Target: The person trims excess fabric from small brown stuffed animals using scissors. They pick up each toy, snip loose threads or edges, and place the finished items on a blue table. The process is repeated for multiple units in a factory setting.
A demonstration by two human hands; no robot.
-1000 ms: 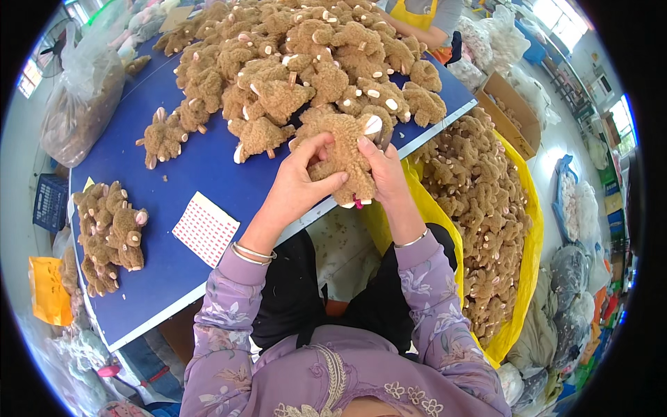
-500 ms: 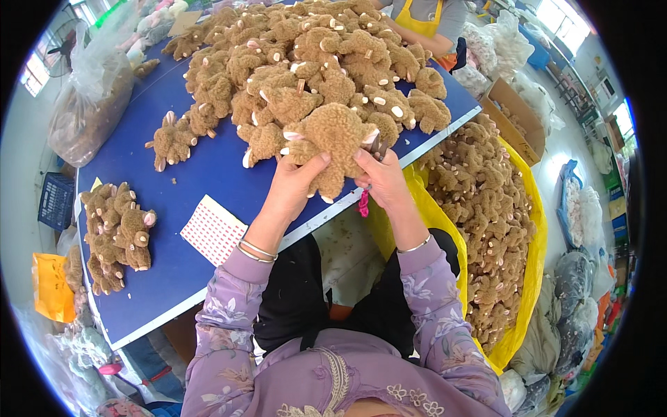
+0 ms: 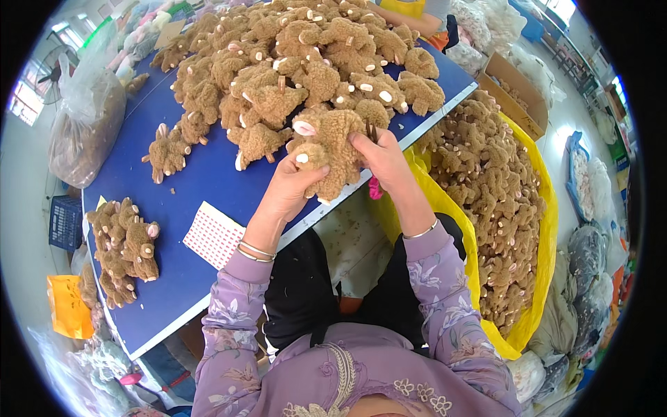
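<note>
A curly brown plush toy point(image 3: 340, 146) with a pink-lined ear is held up between my two hands, over the table's near edge. My left hand point(image 3: 295, 182) is closed on its left side, the thumb pressing into the fur. With thumb and fingers, my right hand point(image 3: 383, 161) pinches its right side. That same hand also holds small dark thread snips point(image 3: 372, 132), their points sticking up above the fingers. A bright pink wrapping or tie point(image 3: 375, 187) hangs below the right palm. Just beyond my hands lies a large heap of similar plush toys point(image 3: 264, 97).
On the blue table point(image 3: 160, 215) lie a sheet of red-marked stickers point(image 3: 213, 235) and a small group of plush toys point(image 3: 125, 250). A yellow sack point(image 3: 545, 229) full of toys stands at my right, near a cardboard box point(image 3: 511, 94). Another person's arm point(image 3: 403, 21) is across the table.
The plush toy has been turned in my hands, so a pink-lined ear now faces up. My right hand has risen slightly along its side. The view has shifted a little.
</note>
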